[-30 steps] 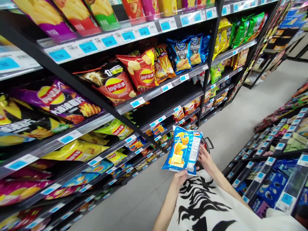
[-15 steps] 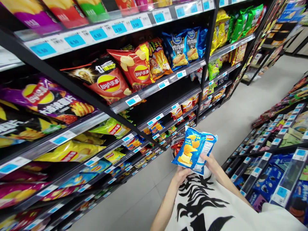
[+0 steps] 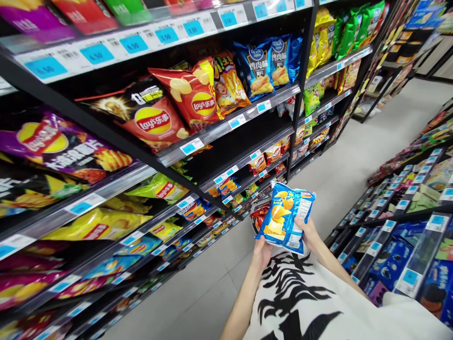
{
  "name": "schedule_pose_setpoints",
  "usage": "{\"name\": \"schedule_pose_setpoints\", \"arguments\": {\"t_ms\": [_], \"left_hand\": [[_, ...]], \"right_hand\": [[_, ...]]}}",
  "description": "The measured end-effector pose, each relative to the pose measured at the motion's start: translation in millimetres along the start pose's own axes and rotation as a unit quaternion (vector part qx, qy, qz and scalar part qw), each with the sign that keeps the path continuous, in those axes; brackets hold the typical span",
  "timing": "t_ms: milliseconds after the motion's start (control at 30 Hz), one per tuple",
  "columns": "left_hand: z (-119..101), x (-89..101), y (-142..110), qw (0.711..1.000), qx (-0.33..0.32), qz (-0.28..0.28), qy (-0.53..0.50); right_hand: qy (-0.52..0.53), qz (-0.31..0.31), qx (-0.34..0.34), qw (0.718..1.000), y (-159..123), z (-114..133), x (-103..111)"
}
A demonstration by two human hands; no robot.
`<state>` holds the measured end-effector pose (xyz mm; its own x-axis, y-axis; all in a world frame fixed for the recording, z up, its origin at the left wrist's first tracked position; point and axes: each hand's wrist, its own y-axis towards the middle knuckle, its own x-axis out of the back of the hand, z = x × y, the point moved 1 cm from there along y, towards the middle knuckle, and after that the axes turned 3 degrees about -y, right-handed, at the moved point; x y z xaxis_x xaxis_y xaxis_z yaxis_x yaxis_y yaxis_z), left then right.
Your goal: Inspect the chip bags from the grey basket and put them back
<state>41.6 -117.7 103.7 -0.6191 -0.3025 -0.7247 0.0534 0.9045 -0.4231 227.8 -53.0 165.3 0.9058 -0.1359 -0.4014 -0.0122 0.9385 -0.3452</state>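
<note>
A blue bag of chips (image 3: 285,219), printed with yellow ridged chips, is held in front of my body, its back panel with white text turned partly up. My left hand (image 3: 262,252) grips its lower left corner, thumb on the front and fingers behind. My right hand (image 3: 307,232) is closed on the right edge, with the thumb over the printed side. Beyond the bag, partly hidden by it, a basket (image 3: 254,221) with red packets in it stands on the floor beside the shelves.
A tall black shelf unit on the left carries red Lay's bags (image 3: 159,120), blue chip bags (image 3: 256,71) and price tags along its edges. Low shelves with blue packets (image 3: 387,257) line the right side. The grey floor (image 3: 339,174) of the aisle runs between them.
The blue bag has tilted slightly between my hands. My left hand has shifted a little toward the bag's lower left corner. The view has moved slightly.
</note>
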Motion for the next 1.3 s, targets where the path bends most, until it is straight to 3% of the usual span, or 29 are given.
{"name": "schedule_pose_setpoints", "arguments": {"t_ms": [533,933,1300], "left_hand": [[-1.8,-2.7,-1.5,0.999,0.001,-0.011,-0.045],[-3.1,1.7,-3.7,0.998,-0.028,-0.015,-0.058],[-4.1,-3.3,-3.9,0.998,-0.036,-0.03,-0.037]], "right_hand": [[0.011,-0.003,-0.012,1.0,-0.9,6.7,-3.3],[0.011,0.054,-0.023,0.998,-2.8,6.1,-3.7],[0.012,0.037,-0.018,0.999,-3.2,4.9,-3.9]]}}
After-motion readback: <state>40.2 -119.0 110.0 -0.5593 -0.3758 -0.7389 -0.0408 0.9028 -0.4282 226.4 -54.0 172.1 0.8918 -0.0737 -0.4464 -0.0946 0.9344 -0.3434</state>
